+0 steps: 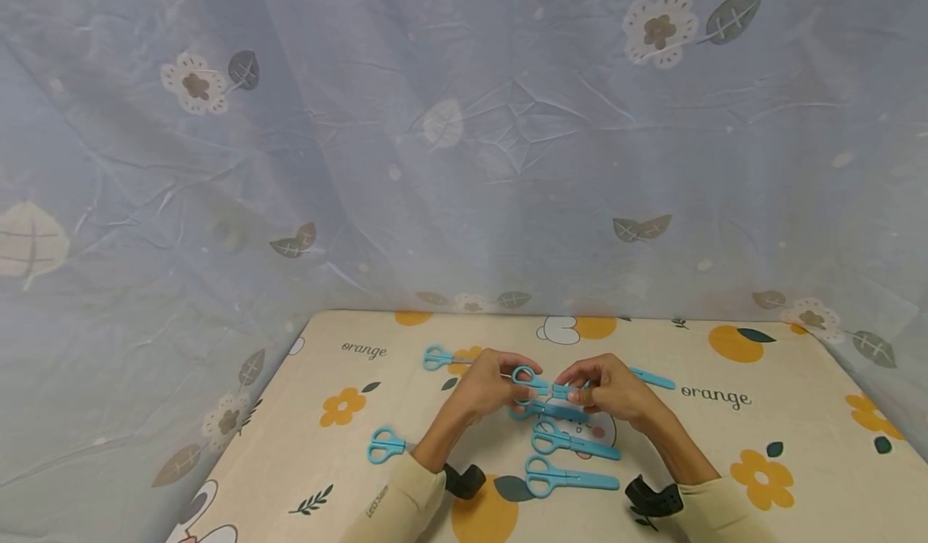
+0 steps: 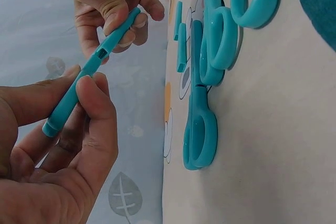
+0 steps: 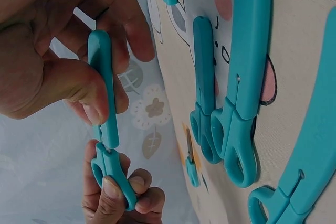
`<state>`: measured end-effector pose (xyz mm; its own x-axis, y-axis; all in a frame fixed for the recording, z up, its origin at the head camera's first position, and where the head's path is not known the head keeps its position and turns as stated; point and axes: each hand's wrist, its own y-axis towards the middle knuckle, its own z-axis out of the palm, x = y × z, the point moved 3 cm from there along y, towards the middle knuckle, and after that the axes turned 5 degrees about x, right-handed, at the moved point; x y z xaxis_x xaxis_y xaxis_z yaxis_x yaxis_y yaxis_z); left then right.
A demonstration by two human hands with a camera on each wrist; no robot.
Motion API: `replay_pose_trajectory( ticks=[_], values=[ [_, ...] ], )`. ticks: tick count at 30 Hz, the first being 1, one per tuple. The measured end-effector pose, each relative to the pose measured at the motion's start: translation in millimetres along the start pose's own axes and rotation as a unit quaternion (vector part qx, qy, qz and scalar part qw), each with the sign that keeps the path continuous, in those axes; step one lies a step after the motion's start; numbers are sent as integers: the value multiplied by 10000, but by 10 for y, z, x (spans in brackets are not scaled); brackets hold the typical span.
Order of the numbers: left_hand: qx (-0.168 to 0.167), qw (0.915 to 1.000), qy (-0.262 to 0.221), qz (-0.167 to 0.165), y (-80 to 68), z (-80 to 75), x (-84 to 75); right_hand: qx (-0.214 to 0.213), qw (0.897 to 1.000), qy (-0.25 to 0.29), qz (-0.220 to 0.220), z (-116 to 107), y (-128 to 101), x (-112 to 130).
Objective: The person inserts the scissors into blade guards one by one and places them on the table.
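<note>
My left hand [image 1: 487, 383] pinches the handles of small blue scissors [image 3: 112, 167] between thumb and fingers. Opposite it, my right hand [image 1: 615, 387] grips a blue blade cover [image 3: 101, 48] with thumb and fingertips. The cover sits over the blades, its mouth right at the handles with a thin gap showing. Both hands are raised over the table, as the left wrist view shows. Below them lie three covered scissors [image 1: 569, 411] in a column, handles toward the left.
Uncovered scissors [image 1: 394, 446] lie beside the left forearm, their blades partly hidden. Another uncovered pair [image 1: 445, 358] is farther back. Loose blade covers [image 2: 182, 48] lie beyond the right hand. A patterned cloth [image 1: 812, 414] covers the table, with a pale curtain [image 1: 464, 229] hanging behind.
</note>
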<state>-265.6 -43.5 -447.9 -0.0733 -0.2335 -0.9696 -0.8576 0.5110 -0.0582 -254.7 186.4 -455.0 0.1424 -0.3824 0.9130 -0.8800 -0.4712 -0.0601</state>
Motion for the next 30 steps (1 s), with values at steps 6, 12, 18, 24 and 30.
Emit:
replay_pose_trajectory(
  ticks=[6, 12, 18, 24, 30],
  values=[
    [-53, 9995, 263, 168, 1, 31, 0, 89, 9998, 199, -43, 16, -7, -17],
    [-36, 9992, 292, 278, 4, 50, -2, 130, 9993, 340, -29, 24, 11, -44],
    [-120, 9996, 166, 199, 20, 67, 38, -57, 9998, 190, 29, 59, 17, -58],
    [-153, 9998, 47, 100, 32, 104, 52, -235, 9997, -90, -55, 75, 16, -45],
    [-48, 9999, -147, -46, 12, 71, 17, -66, 9999, -70, -100, 66, 9, 20]
  ],
)
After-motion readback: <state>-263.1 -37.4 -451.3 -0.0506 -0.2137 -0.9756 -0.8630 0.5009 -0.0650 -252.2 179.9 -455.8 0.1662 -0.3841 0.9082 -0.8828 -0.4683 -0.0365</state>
